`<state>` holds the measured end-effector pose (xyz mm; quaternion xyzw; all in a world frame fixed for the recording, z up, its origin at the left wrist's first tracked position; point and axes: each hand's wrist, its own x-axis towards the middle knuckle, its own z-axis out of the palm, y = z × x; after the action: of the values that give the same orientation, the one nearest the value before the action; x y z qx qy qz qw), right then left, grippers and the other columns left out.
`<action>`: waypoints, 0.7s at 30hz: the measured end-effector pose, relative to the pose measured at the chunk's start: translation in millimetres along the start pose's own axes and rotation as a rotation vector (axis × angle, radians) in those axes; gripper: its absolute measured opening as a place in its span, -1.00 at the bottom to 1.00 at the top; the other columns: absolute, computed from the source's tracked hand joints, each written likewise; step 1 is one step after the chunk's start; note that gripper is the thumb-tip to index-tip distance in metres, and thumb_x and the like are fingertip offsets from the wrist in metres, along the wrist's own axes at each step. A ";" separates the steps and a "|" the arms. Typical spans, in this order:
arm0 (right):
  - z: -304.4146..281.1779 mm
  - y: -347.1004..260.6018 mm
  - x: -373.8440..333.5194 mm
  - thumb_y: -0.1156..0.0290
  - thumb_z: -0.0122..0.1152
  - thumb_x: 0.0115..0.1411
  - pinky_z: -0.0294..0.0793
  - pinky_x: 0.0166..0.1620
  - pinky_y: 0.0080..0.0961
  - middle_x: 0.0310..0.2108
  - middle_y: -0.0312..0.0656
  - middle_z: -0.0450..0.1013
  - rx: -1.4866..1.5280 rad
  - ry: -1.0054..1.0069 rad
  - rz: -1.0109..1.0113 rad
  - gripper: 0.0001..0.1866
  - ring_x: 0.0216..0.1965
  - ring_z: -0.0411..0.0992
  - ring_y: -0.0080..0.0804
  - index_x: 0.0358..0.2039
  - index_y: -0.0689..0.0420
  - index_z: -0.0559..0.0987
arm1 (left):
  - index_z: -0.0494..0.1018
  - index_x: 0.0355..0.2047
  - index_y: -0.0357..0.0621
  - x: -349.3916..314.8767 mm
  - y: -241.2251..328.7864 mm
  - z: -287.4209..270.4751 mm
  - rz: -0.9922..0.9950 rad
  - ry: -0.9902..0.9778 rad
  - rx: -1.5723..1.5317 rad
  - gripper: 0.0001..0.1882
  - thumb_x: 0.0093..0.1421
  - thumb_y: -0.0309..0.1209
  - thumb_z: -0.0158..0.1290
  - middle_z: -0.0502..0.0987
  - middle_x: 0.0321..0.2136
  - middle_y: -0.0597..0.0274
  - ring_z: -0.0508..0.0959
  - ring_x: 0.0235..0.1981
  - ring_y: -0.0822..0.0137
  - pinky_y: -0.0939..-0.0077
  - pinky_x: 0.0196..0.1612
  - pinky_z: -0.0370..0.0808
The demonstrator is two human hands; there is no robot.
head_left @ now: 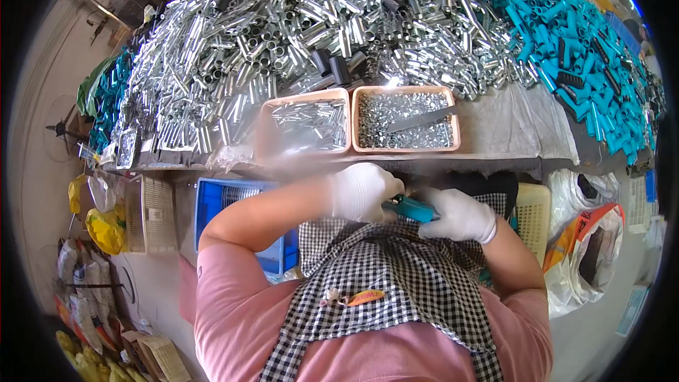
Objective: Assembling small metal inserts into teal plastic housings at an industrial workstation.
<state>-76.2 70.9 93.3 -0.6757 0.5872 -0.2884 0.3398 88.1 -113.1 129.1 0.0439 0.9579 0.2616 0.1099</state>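
In front of my chest, a teal plastic tool handle (416, 209) is held between my two white-gloved hands. My right hand (461, 214) is closed round its right end. My left hand (368, 191) is closed at its left end, where a small dark part shows by the fingertips; what that part is I cannot make out. Just beyond my hands, on the bench edge, stand two pink trays. Thin metal rods lie in the left tray (347, 120), and small metal pieces fill the right tray (456, 127), with a flat metal strip (423, 119) on top.
A large heap of shiny metal tubes (283, 35) covers the bench (509, 120), with a pile of teal handles (566, 49) at the right. Below the bench edge are a blue crate (212, 205), a cream basket (534, 212) and a white sack (566, 290).
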 end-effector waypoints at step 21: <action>23.8 -4.8 14.0 0.24 0.07 0.32 0.47 -0.58 -0.43 -0.17 0.01 0.45 1.573 0.420 0.225 -0.46 -0.55 0.45 -0.32 0.26 0.00 0.19 | 0.30 0.04 -0.35 49.9 -141.6 -89.1 -0.926 0.534 0.185 -0.22 0.06 0.09 0.18 0.60 -0.25 -0.12 0.62 -0.20 -0.03 0.17 -0.12 0.54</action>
<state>-52.6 60.3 82.7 -0.1090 0.3291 -0.7003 0.6240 15.0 -271.4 122.2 -0.4413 0.8907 0.1024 -0.0380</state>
